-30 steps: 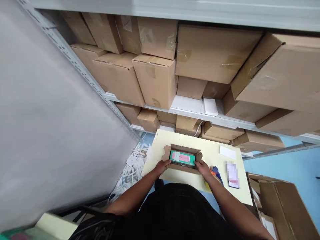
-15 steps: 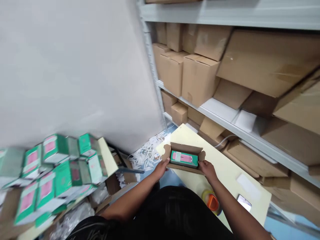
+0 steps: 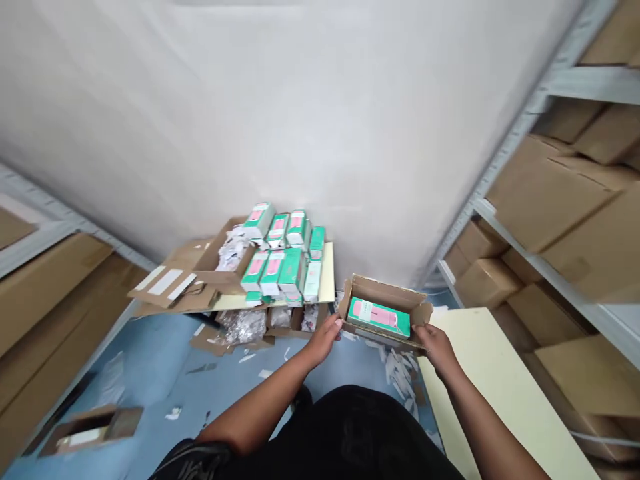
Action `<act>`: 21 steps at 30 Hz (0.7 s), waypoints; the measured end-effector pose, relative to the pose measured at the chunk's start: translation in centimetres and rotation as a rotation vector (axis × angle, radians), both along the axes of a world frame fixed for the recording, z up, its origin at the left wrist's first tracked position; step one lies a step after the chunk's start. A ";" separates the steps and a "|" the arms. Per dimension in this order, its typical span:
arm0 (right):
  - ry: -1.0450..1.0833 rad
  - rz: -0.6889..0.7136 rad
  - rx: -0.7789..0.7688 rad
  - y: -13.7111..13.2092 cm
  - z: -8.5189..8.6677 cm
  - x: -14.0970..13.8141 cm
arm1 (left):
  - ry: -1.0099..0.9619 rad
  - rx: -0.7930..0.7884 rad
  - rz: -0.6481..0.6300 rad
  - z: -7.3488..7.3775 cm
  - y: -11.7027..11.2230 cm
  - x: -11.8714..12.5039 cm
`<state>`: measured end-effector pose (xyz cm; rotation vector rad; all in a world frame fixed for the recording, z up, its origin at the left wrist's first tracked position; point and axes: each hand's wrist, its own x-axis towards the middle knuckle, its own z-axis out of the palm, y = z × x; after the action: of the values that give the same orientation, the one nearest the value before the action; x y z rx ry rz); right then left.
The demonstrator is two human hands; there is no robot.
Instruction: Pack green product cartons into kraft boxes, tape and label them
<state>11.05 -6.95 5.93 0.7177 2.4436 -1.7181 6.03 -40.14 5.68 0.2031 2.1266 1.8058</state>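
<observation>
An open cardboard box [image 3: 385, 291] is held up in front of me between both hands. Inside it lies a green product box [image 3: 380, 315] with a pink picture on top and a whitish label. My left hand [image 3: 325, 339] grips the cardboard box by its near left corner, thumb at the rim. At the right end, my right hand [image 3: 437, 343] pinches the wall near the corner. The fingers under the cardboard are partly hidden.
A table [image 3: 327, 270] against the wall carries stacked green boxes [image 3: 291, 272] and an open carton [image 3: 220, 257] of papers. A pale yellow table [image 3: 473, 360] stands at right, beside shelving [image 3: 505, 153] full of cartons. Paper strips [image 3: 400, 373] litter the blue floor.
My view has swung left, bringing the stacked green boxes to the middle. The cardboard box, still in both hands, has moved from above the yellow table to over the floor beside it.
</observation>
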 end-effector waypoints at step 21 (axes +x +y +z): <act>-0.067 0.055 -0.179 -31.0 8.4 -12.1 | 0.174 -0.995 0.290 3.8 -42.2 -25.0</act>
<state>-1.03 -37.94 14.32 0.6685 2.2092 -1.8314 -18.92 -82.36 9.50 -0.2174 2.9995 0.6536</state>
